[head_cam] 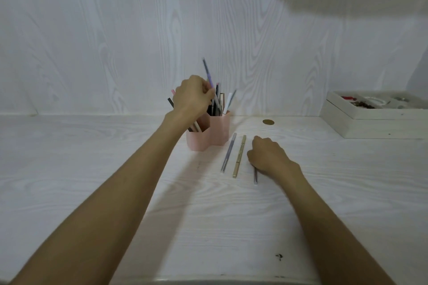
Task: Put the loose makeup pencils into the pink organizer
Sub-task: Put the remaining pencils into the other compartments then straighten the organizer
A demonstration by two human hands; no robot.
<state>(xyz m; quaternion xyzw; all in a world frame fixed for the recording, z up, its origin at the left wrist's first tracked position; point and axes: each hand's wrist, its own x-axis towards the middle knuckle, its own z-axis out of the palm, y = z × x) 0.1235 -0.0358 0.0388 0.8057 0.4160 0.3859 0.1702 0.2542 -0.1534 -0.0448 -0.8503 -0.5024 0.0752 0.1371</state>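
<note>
Lowering a lilac pencil (211, 81) pinched in left hand (193, 97) fingers into the pink organizer (209, 136) (back desk edge), while right hand (268, 155) is curling onto a grey pencil (255, 176).

pink organizer (209, 135): upright, pencil-filled | three loose pencils (239, 156): flat beside it

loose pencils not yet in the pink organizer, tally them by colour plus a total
Grey, lying on the table: 1
Gold, lying on the table: 1
Dark grey, under the right hand: 1
Purple and grey, held by the left hand over the pink organizer: 1
Total: 4
</note>
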